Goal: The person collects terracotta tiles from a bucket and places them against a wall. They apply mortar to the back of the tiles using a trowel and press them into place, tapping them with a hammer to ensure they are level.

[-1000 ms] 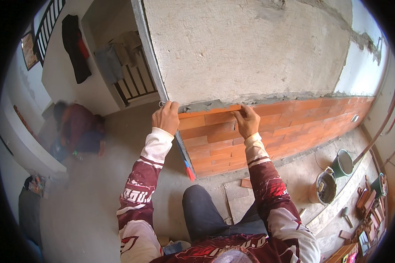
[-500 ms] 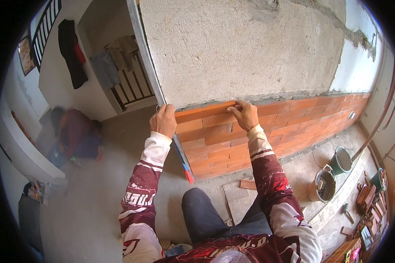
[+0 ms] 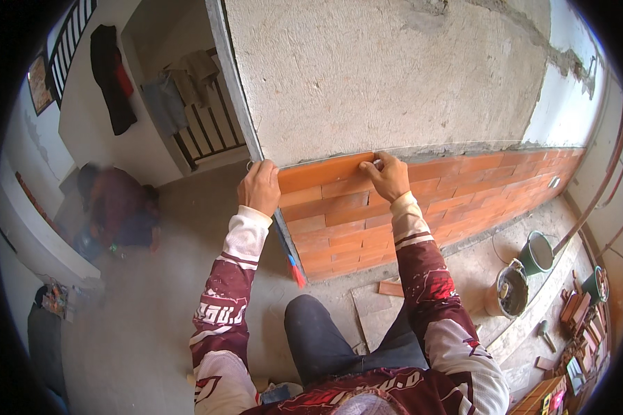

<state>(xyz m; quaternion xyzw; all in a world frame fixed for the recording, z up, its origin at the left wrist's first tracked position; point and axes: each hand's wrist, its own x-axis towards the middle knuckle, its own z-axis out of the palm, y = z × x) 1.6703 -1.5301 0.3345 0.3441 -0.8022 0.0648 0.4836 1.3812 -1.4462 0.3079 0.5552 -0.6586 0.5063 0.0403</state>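
An orange brick tile (image 3: 325, 173) lies along the top row of the brick-clad lower wall (image 3: 346, 235), at its left corner. My left hand (image 3: 259, 188) grips the tile's left end, fingers closed around the corner edge. At the other end, my right hand (image 3: 387, 177) pinches the tile between thumb and fingers. A thin string (image 3: 450, 145) runs along the wall just above the top row. Rough grey plaster (image 3: 381, 83) covers the wall above. The tile's back is hidden from me.
On the right floor stand a mortar bucket (image 3: 507, 289), a green bucket (image 3: 536, 252) and a hammer-like tool (image 3: 547, 335). Stacked brick tiles (image 3: 585, 328) lie beyond. A red-and-blue object (image 3: 297, 272) hangs by the wall corner. Another person (image 3: 121, 207) crouches at left.
The tile has turned so that more of its broad face shows. My right hand has shifted slightly, its fingers now at the tile's upper right corner. My left hand stays at the corner.
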